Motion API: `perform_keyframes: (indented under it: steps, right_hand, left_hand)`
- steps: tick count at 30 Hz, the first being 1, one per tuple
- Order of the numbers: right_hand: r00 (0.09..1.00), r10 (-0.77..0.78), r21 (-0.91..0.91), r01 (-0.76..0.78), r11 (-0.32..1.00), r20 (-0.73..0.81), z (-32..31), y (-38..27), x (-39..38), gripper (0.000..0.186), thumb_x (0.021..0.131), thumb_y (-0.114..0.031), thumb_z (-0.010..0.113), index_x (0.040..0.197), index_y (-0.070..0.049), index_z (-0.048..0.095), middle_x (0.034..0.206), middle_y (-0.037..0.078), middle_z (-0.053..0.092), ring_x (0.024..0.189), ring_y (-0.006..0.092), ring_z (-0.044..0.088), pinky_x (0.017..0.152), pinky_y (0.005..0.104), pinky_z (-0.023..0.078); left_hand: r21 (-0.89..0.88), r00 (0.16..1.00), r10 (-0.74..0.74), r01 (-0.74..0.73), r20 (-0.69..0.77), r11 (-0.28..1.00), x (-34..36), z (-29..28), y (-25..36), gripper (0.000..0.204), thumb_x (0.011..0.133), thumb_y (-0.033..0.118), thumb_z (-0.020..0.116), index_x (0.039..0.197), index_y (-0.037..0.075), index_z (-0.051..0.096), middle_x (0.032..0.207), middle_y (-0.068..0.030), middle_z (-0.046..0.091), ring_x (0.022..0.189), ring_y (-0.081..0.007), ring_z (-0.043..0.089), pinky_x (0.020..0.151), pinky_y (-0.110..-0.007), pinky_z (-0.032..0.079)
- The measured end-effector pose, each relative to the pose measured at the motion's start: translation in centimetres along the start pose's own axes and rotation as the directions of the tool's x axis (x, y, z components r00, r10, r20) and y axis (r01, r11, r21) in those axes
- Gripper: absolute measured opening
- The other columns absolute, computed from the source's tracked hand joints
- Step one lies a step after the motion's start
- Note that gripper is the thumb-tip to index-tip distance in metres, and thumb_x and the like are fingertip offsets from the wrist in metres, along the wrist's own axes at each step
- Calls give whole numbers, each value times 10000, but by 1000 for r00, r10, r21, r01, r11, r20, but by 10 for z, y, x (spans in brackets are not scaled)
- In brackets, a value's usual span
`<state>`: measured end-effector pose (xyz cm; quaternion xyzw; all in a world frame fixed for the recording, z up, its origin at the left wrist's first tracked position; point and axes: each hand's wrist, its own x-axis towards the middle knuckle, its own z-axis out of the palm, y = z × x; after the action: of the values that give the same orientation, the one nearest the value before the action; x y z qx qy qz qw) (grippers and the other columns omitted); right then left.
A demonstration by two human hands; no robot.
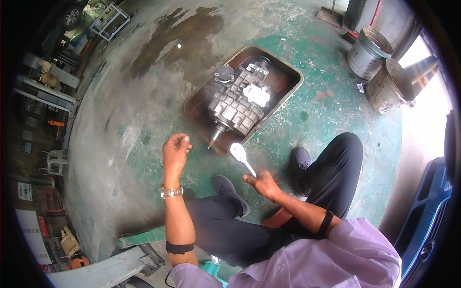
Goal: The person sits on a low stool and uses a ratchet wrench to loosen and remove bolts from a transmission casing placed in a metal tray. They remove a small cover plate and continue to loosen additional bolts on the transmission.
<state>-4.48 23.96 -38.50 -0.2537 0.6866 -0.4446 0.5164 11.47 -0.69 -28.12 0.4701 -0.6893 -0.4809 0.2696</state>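
Stained floor (144,110): buckets (365,60) at right, tray rim (274,114) around gearbox (236,106)

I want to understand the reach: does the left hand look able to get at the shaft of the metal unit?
Probably yes. The left hand holds nothing visible and is near the shaft, with only the tray rim between; the ratchet wrench in the right hand is to the right.
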Motion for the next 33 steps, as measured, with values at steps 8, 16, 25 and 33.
perform_keyframes:
  steps: [8, 16, 25, 33]
  right_hand:
    - [994, 84, 90, -90, 992, 71, 0, -8, -3, 411, 964, -380, 700, 898, 23, 657, 683, 18, 526, 659, 140, 488, 603, 362, 408]
    - [985, 157, 161, -168, 973, 75, -4, -15, -9, 360, 957, -337, 716, 930, 19, 677, 719, 20, 557, 690, 134, 481, 639, 345, 419]
    - [993, 112, 228, -116, 967, 32, 1, 0, 0, 343, 947, -350, 728, 901, -15, 677, 685, -6, 554, 536, 88, 433, 477, 300, 334]
    - [990, 132, 151, -139, 979, 57, -2, -3, -1, 345, 959, -350, 709, 889, -14, 672, 661, -18, 531, 559, 90, 445, 500, 301, 348]
  left_hand:
    - [87, 999, 43, -41, -32, 995, -2, 2, 5, 202, 969, 126, 684, 1100, -26, 658, 948, -83, 719, 774, -139, 686, 678, -269, 534]
    - [122, 999, 46, -48, 20, 991, -3, 6, 8, 228, 992, 169, 666, 1141, -3, 647, 999, -54, 690, 808, -134, 685, 718, -272, 539]
    - [92, 996, 90, -88, -14, 992, -1, 12, 1, 229, 948, 125, 708, 1101, -40, 664, 988, -139, 738, 849, -189, 707, 760, -321, 569]
    - [173, 991, 128, -122, -25, 977, 0, 15, -1, 243, 935, 139, 716, 1089, -44, 672, 987, -155, 740, 881, -212, 710, 809, -339, 559]
